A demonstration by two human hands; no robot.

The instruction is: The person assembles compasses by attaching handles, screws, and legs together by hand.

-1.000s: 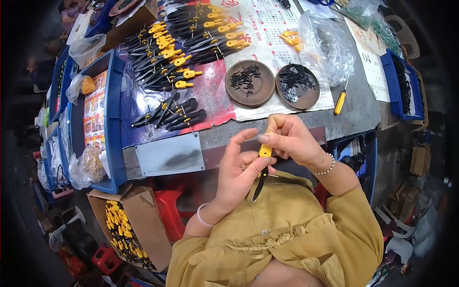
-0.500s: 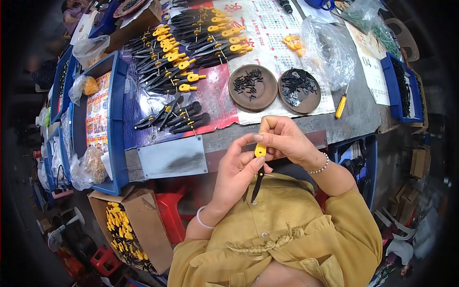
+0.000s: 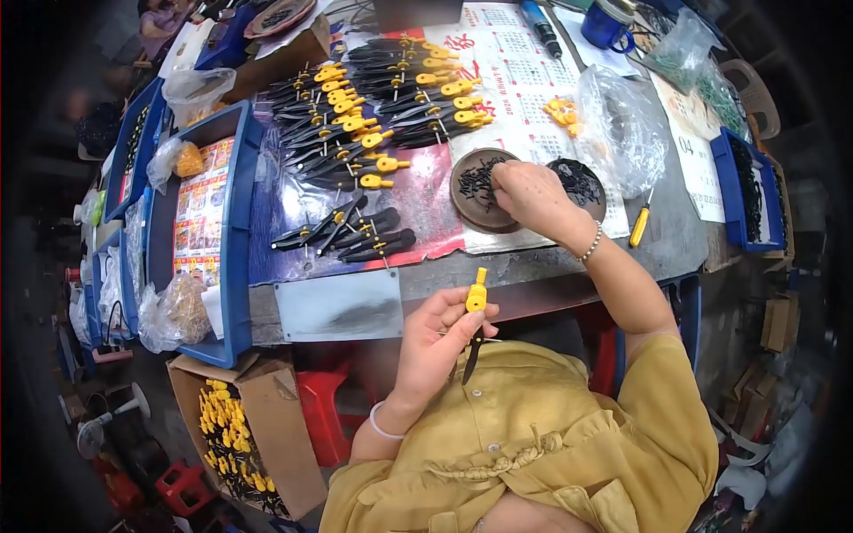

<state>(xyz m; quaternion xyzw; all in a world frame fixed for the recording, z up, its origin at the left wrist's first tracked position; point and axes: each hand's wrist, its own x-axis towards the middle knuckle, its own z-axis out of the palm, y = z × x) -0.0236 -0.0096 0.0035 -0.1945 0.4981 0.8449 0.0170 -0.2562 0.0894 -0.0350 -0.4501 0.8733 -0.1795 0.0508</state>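
My left hand (image 3: 437, 342) is closed around a drawing compass with black legs and a yellow head (image 3: 477, 298), held upright in front of my shirt. A ridged yellow stem points up from its head, and a thin metal rod crosses the legs. Over a round brown dish (image 3: 471, 211) of small black pieces (image 3: 477, 178), my right hand (image 3: 538, 200) reaches down with its fingers drawn together. What lies between those fingertips is hidden. Just right of that hand, a second dish (image 3: 593, 206) holds dark pieces and is partly covered by it.
Rows of yellow-headed compasses (image 3: 355, 124) lie on the table, with several black-headed ones (image 3: 378, 240) nearer me. Yellow parts (image 3: 562, 114), a clear plastic bag (image 3: 622, 133) and a yellow-handled screwdriver (image 3: 640, 226) are to the right. A blue bin (image 3: 233, 222) stands left, above a cardboard box (image 3: 280, 426).
My right hand has left the compass and moved forward to the dish of black pieces. My left hand keeps the compass, whose yellow stem now shows. The view has shifted slightly.
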